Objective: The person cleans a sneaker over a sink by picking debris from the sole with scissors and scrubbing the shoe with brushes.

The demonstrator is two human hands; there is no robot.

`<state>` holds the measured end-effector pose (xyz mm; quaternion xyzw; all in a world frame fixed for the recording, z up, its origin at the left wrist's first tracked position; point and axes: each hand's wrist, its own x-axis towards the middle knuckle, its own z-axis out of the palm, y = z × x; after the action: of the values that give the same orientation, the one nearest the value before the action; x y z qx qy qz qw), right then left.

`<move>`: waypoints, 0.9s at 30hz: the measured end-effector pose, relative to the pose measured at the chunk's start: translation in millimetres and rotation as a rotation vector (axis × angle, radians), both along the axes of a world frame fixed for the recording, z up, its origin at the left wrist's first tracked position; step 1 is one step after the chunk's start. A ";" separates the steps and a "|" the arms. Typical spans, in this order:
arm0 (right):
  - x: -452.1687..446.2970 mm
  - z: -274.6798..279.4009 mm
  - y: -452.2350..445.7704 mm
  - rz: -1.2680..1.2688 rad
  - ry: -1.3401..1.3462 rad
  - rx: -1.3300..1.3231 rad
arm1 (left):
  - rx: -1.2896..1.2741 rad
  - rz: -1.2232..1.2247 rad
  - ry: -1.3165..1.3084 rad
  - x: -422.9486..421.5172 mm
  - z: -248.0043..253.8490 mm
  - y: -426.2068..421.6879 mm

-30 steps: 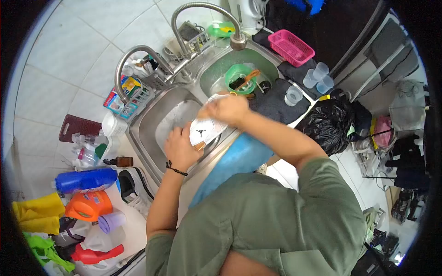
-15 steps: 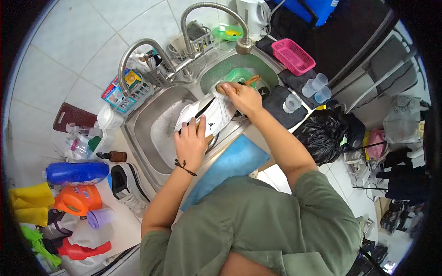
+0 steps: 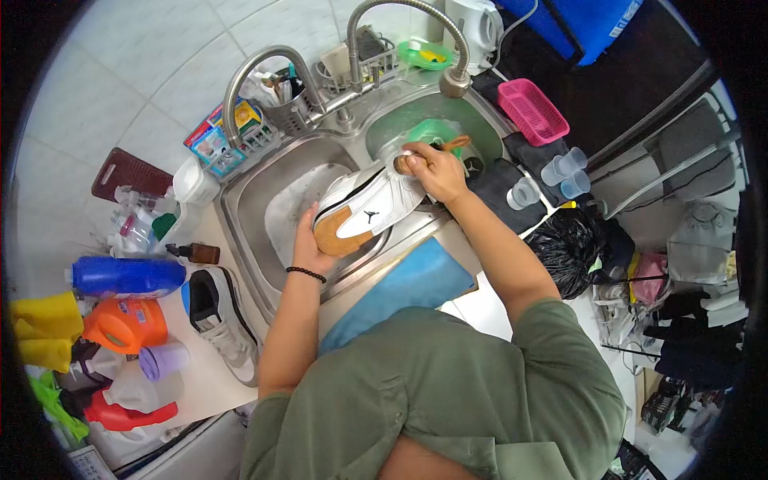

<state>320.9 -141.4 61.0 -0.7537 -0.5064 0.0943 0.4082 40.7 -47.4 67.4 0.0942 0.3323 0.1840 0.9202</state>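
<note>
Over the sink divider, a white sneaker (image 3: 382, 210) with black trim, tan patches and a black jumping-figure logo is tilted between my hands. My left hand (image 3: 310, 240) is closed round its tan end at the lower left, with the fingers partly hidden behind it. At the shoe's upper right end, my right hand (image 3: 436, 172) grips a small brown scrub brush (image 3: 402, 165) against the shoe; its bristles are mostly hidden. Behind the right hand, a green basin (image 3: 432, 130) stands in the right sink bowl, with a brown-handled item (image 3: 457, 143) beside it.
The left sink bowl (image 3: 276, 184) has suds in it. Two curved faucets (image 3: 264, 54) rise behind. A second sneaker (image 3: 222, 324) lies on the left counter near a blue bottle (image 3: 128, 277) and an orange jug (image 3: 126, 326). Plastic cups (image 3: 524, 194) and a pink basket (image 3: 534, 112) stand right.
My left hand has moved from the sneaker's top side to underneath its tan end. The shoe has turned, showing more of the tan patch. The camera view has shifted slightly.
</note>
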 end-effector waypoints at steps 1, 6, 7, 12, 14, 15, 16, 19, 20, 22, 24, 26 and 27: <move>-1.5 1.4 -0.6 0.003 -0.007 0.022 | 0.030 -0.017 0.022 -3.6 -3.2 1.0; -6.0 22.7 -1.2 -0.129 0.010 -0.044 | 0.428 0.299 0.307 0.3 -8.2 -25.8; -8.8 24.2 -1.5 -0.209 0.089 -0.053 | 0.533 0.346 0.342 5.3 -6.8 -31.4; -61.8 29.7 -24.6 -0.071 -0.167 -0.108 | 0.833 0.478 0.469 20.4 -17.0 -48.5; -46.8 24.8 -22.0 -0.181 -0.154 -0.088 | 0.853 0.498 0.450 20.5 -15.9 -58.7; -37.5 20.4 -20.0 -0.232 -0.149 -0.079 | 0.854 0.508 0.465 20.9 -17.7 -63.3; -32.4 11.1 -14.4 -0.295 -0.162 -0.124 | 0.857 0.517 0.478 22.0 -19.8 -65.9; -81.2 5.2 -38.4 0.033 -0.350 -0.180 | 0.857 0.523 0.489 23.0 -16.7 -66.6; -82.6 8.3 -42.3 0.026 -0.385 -0.154 | 0.855 0.517 0.491 21.8 -15.2 -66.3; -55.6 10.3 -34.9 -0.077 -0.364 -0.179 | 1.117 0.470 0.614 18.4 -29.4 -63.2; -27.3 17.4 -27.3 -0.245 -0.313 -0.184 | 1.213 0.437 0.683 19.2 -27.7 -64.3; -28.5 23.1 -28.5 -0.259 -0.281 -0.182 | 1.174 0.452 0.621 22.1 -19.5 -64.6; -42.7 19.3 -32.2 -0.191 -0.275 -0.200 | 1.158 0.461 0.589 23.2 -16.9 -62.2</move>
<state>278.3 -173.6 80.3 -0.8410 -0.4716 0.0014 0.2653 64.0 -109.6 50.5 0.5437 0.4283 0.4896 0.5303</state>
